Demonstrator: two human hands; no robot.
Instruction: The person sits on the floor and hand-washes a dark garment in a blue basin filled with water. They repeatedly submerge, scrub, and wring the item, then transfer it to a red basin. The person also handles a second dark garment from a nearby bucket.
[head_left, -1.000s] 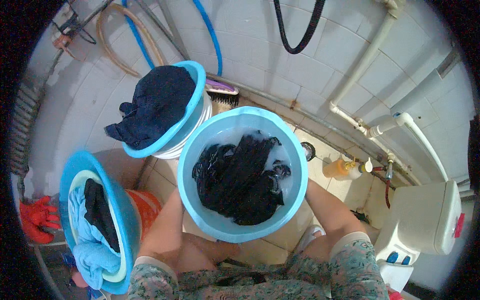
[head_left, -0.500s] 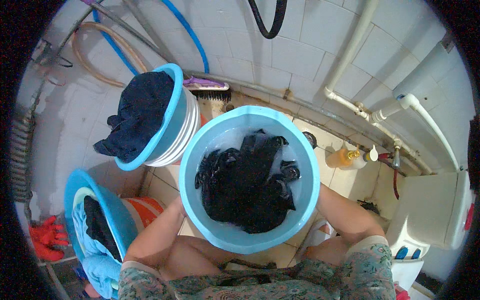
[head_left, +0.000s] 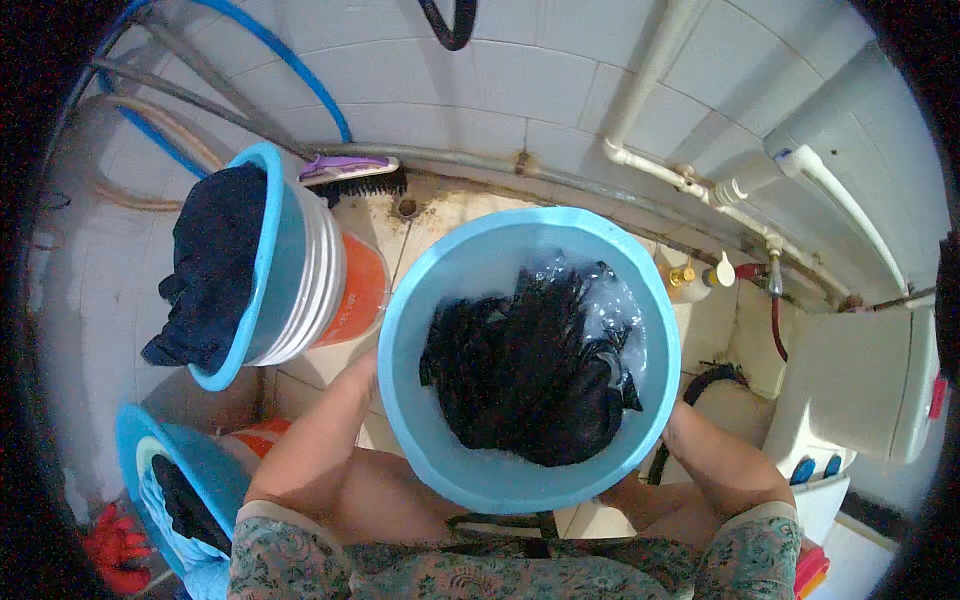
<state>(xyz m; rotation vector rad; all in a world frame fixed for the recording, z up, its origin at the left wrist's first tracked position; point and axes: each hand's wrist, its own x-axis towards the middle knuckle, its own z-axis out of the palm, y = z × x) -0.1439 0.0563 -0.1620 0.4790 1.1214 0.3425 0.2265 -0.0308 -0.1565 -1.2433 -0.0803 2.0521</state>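
A light blue plastic basin is held up in front of me, between my two forearms. My left hand is at its left side and my right hand at its right. The basin's wall hides the fingers of both hands beneath its rim. Inside lies a bunched black wet garment. Cloudy, sudsy water shows around it, most plainly at the far right.
At left, a blue basin of dark clothes tops a white-and-orange bucket. Nearer stands another blue basin with light blue and black cloth; red gloves lie beside it. A purple-handled brush, pump bottles and a toilet tank surround me.
The basin has moved right relative to the buckets, with both hands still at its sides. The garment inside has shifted, and more bright suds show at its far right.
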